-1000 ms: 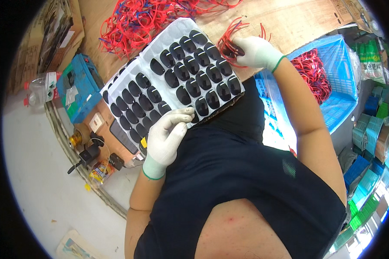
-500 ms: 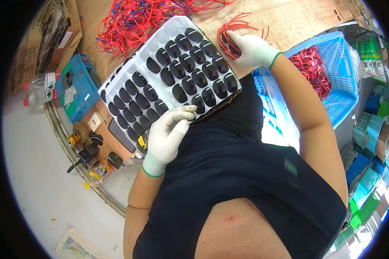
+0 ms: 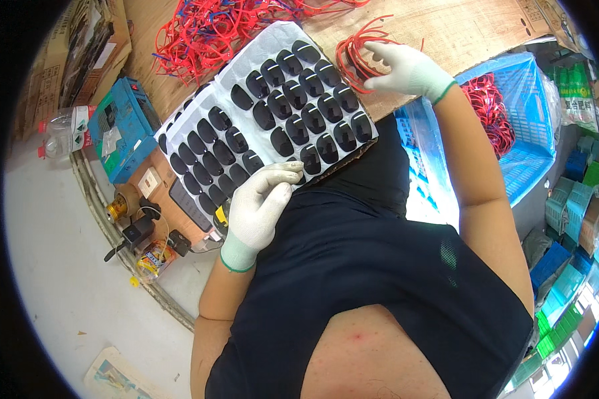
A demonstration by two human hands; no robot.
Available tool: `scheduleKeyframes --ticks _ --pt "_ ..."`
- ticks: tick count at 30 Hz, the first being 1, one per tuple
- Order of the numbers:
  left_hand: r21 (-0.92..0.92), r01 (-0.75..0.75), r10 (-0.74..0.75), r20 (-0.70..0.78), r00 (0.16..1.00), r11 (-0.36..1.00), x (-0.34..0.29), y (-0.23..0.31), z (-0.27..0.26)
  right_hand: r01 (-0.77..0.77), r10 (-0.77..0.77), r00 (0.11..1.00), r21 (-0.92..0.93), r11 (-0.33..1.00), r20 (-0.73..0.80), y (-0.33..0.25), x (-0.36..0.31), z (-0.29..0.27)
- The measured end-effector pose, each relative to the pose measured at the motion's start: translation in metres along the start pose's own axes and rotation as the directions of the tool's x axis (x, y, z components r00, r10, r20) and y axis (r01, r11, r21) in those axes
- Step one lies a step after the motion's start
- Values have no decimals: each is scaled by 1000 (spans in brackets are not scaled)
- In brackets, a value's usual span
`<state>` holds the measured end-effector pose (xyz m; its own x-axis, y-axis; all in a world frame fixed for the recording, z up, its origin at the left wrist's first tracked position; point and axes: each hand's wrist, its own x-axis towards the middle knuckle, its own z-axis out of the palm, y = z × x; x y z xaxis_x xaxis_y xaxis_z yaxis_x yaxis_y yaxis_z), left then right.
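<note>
My left hand (image 3: 261,207), in a white glove with a green cuff, is at the near edge of a sheet of dark sunglass lenses (image 3: 311,118). Its fingers are bent and pressed together beside the lowest lenses; what they hold, if anything, is hidden. The lenses sit in rows on white paper over a board. Right of the sheet lies a small bunch of red glasses frames (image 3: 354,56) on the wooden table. Over its right side my gloved right hand (image 3: 409,69) is open, thumb and fingers apart.
A large tangled heap of red frames (image 3: 209,36) covers the table's far side. At right stands a blue crate (image 3: 529,126) lined with plastic, with more red frames inside. A blue-green box (image 3: 121,130), a plastic bottle (image 3: 66,131) and a tape roll (image 3: 125,199) are at left.
My right hand has spread its fingers, drawing slightly right off the bunch of red frames, which stays on the table. The left hand has barely moved.
</note>
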<state>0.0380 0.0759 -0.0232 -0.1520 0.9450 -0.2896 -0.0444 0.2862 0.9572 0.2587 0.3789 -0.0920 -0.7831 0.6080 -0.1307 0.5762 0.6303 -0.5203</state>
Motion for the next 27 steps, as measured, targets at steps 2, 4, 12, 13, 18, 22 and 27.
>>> scheduleKeyframes --ticks 2,4,12,13,18,22,27 --pt "26 -10 10 -1 1000 1000 -2 -1 -2 12 -5 997 80 997 -81 9 -2 -4" --pt "38 -19 19 -2 1000 999 -2 -3 -4 101 -99 959 -4 995 -265 15 -6 -7" --pt "17 3 -3 14 1000 1000 7 -4 5 172 -255 941 -334 927 -223 53 16 27" --pt "30 -4 3 23 1000 1000 9 -3 6 153 -203 964 -267 952 -173 56 19 34" --pt "32 13 -13 11 1000 999 10 1 6 141 -175 957 -158 977 -230 60 20 42" --pt "9 19 -18 -32 999 1000 10 -5 -3 130 -132 936 -27 991 -327 51 13 33" --pt "-21 34 -36 -87 996 999 15 -1 -24 86 24 881 209 974 -473 45 -15 29"
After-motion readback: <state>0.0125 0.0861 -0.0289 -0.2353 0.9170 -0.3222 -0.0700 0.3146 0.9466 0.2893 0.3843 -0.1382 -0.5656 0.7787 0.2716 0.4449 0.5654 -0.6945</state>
